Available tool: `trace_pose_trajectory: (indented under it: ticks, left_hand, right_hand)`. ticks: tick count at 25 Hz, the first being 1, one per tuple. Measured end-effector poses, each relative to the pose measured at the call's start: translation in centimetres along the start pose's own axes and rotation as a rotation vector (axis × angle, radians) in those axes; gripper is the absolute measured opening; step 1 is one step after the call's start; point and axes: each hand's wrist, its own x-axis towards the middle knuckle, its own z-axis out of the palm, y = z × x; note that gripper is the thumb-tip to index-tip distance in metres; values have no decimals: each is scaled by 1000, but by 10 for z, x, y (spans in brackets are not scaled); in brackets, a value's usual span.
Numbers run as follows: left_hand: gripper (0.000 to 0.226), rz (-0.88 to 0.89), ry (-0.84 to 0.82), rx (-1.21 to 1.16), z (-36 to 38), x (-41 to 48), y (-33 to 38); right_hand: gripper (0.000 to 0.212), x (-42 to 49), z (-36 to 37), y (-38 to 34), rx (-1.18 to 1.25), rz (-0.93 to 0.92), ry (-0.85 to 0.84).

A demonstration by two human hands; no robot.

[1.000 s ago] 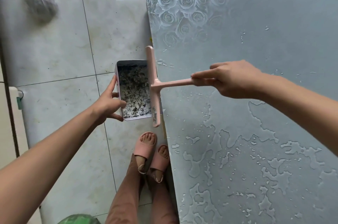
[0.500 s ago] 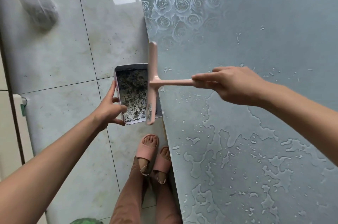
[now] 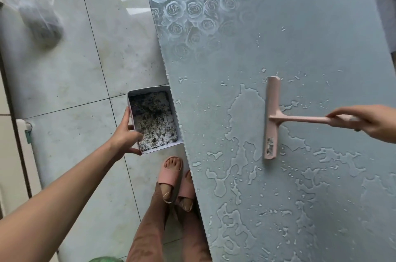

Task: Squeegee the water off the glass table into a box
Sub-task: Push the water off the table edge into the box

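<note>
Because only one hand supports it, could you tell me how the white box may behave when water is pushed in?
The box looks thin-walled, so probably light: the left hand grips it by one wall. Held off-centre with debris inside, it may tip toward the table.

both forearms bare to the frame edge; left hand (image 3: 126,137) and right hand (image 3: 368,122) ungloved. reddish-brown cloth trousers (image 3: 147,231), mottled with darker patches. pink open-toe slide sandals (image 3: 170,176), one broad strap each, toes showing.
</note>
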Motion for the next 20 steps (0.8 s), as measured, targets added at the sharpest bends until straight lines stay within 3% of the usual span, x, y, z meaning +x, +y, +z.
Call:
trace_pose_trajectory:
  ticks: [6, 11, 14, 20]
  left_hand:
    - [98, 21, -9, 27, -1, 1, 0]
    - [100, 11, -23, 19, -2, 3, 0]
    - [100, 11, -30, 17, -3, 4, 0]
    - [102, 12, -34, 1, -5, 8, -4]
  right_hand:
    - [33, 38, 29, -77, 148, -216, -23]
    - [18, 13, 4, -53, 57, -94, 59]
    - [24, 21, 15, -67, 40, -73, 102]
    - [36, 48, 29, -130, -67, -266, 163]
